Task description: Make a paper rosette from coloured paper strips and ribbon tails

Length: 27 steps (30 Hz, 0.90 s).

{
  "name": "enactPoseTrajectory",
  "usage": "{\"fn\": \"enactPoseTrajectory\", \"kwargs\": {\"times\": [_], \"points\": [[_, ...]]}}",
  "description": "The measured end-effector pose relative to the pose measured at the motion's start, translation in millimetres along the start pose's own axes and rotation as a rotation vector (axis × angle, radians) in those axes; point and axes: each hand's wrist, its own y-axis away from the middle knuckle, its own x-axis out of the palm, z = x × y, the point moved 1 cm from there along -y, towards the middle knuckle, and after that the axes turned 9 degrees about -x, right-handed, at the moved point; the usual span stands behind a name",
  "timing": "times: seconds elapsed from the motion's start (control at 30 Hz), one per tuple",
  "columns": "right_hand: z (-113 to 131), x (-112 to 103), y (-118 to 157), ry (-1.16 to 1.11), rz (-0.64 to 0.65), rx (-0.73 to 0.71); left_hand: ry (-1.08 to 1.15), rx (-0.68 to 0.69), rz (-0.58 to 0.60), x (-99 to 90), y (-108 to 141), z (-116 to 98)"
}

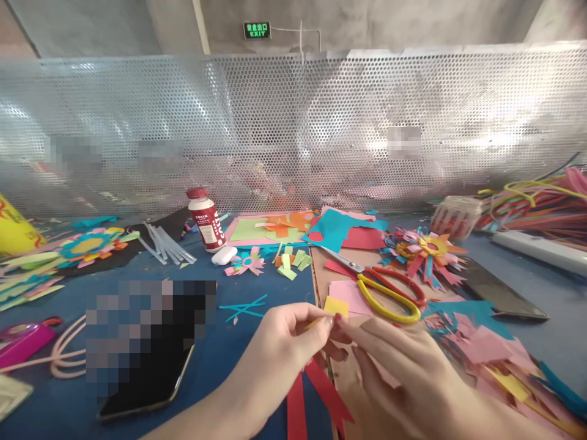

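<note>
Both my hands meet just below the centre of the view, fingertips touching. My left hand point(298, 342) is closed in a pinch on a small yellow paper piece, mostly hidden by the fingers. Beside it my right hand point(398, 354) has its fingers pressed together at the same spot; what they hold, if anything, is hidden. Red paper strips point(326, 391) hang below the hands. A yellow paper square point(337, 306) shows just behind the fingertips. Scissors with red and yellow handles point(389, 299) lie beyond my right hand, near pink paper point(351, 294).
A dark phone point(160, 360) lies left, a Costa bottle point(206, 223) stands at the back, and another phone point(499, 290) is right. Paper flowers point(431, 247), coloured sheets point(330, 227) and pink scraps point(486, 342) surround the work area. A perforated metal screen point(275, 122) closes off the back.
</note>
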Motion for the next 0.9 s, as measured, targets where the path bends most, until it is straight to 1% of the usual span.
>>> {"fn": "enactPoseTrajectory", "kwargs": {"times": [0.07, 0.13, 0.17, 0.2, 0.27, 0.33, 0.4, 0.57, 0.8, 0.9], "points": [[-0.3, -2.6, -6.2, -0.143, -0.055, 0.221, 0.0, 0.029, 0.019, -0.7, -0.9, 2.2], [-1.9, -4.3, -12.3, -0.298, -0.049, 0.467, -0.017, 0.055, 0.036, -0.8, -1.2, 4.8], [-2.8, -4.9, -15.1, -0.37, -0.036, 0.568, -0.036, 0.064, 0.04, -0.6, -1.1, 6.1], [-3.8, -5.3, -17.5, -0.45, -0.013, 0.647, -0.058, 0.075, 0.038, -0.2, -0.9, 7.1], [-5.2, -5.6, -21.3, -0.621, 0.041, 0.73, -0.105, 0.095, 0.03, 0.9, 0.0, 8.4], [-5.7, -6.1, -23.3, -0.747, 0.081, 0.744, -0.134, 0.097, 0.042, 2.3, 0.9, 8.6], [-5.3, -6.8, -24.0, -0.814, 0.106, 0.72, -0.145, 0.093, 0.056, 3.5, 1.5, 7.8], [-2.5, -7.5, -22.8, -0.842, 0.16, 0.671, -0.172, 0.081, 0.08, 4.6, 1.9, 5.0], [-4.4, -6.0, -19.4, -0.82, 0.195, 0.64, -0.223, 0.063, 0.111, 4.1, 4.0, 0.3], [-4.3, -6.9, -21.3, -0.873, 0.196, 0.641, -0.245, 0.047, 0.138, 4.1, 5.7, -0.4]]}}
